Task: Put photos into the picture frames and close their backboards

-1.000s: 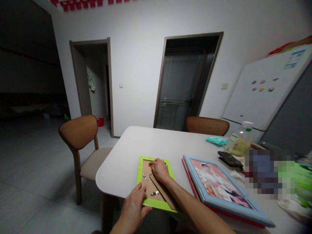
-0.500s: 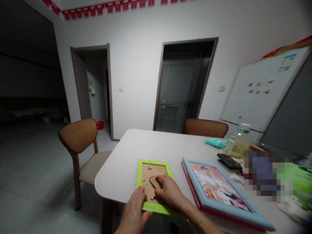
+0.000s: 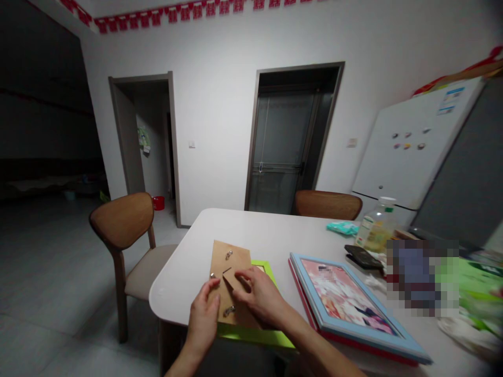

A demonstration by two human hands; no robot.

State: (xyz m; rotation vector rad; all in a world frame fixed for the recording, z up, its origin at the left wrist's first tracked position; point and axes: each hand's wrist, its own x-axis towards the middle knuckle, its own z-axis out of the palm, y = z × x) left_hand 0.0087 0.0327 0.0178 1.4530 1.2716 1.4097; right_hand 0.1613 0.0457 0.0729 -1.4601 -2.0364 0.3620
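A brown picture-frame backing board [image 3: 240,256] with metal clips on it is raised and tilted above the lime-green frame [image 3: 259,337]. My right hand [image 3: 261,301] pinches the board's stand flap [image 3: 232,287] between thumb and fingers. At the board's left edge, my left hand [image 3: 204,314] grips it with bent fingers, close to a clip. The board and my right hand cover much of the green frame, leaving its lower rim and upper right corner in sight.
To the right, a light-blue picture frame [image 3: 314,303] lies on a red one. Beyond are a black phone-like object [image 3: 363,257], a bottle of yellowish liquid [image 3: 375,228] and a teal packet [image 3: 342,228]. A wooden chair [image 3: 121,220] stands at the table's left.
The backing board has come up out of the green frame and shifted left. My left hand has moved from the frame's rim to the board's edge. The camera view has shifted slightly.
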